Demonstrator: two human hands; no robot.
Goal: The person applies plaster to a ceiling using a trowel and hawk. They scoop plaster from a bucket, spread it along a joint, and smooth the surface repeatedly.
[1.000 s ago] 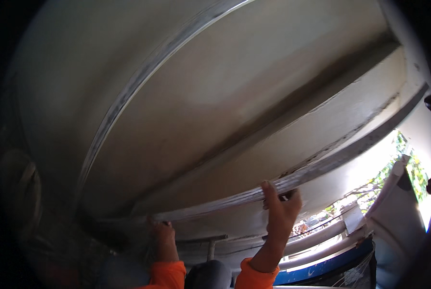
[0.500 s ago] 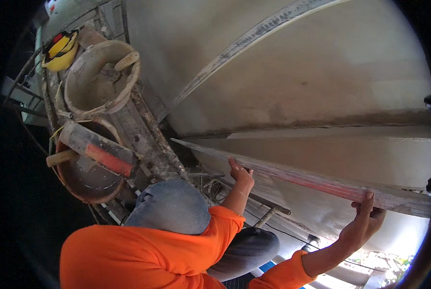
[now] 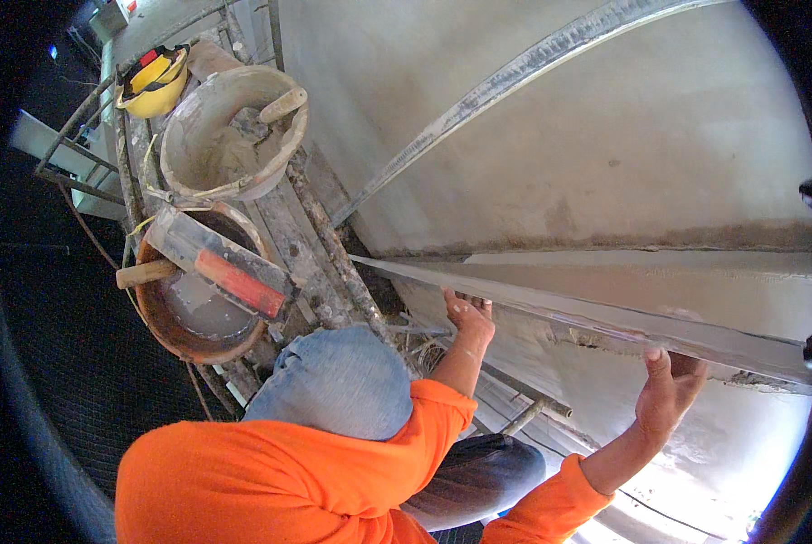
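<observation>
Both my hands are on a long straightedge (image 3: 569,313), a grey bar lying along the edge of a ledge in the wall. My left hand (image 3: 470,315) grips its lower edge toward the far end, fingers curled against it. Farther right, my right hand (image 3: 669,390) grips the same bar from below. The thumb shows at the near edge, while the fingers are partly hidden behind the bar. Above the straightedge runs a strip of smooth grey plaster (image 3: 641,283). Below it the wall has a rough, broken line (image 3: 596,341).
At left on the scaffold planks (image 3: 301,249) stand a mortar bucket (image 3: 175,145) holding a wooden-handled tool (image 3: 282,105) and a brown tub (image 3: 156,317). A red-handled plastering trowel (image 3: 233,276) lies across the tub. Behind sits a yellow helmet (image 3: 156,91). Another metal bar (image 3: 487,95) crosses the wall.
The straightedge has turned in my hands: its reddish side no longer shows, and a smooth grey face does. My right hand has shifted left along it. The whole view has moved a little.
</observation>
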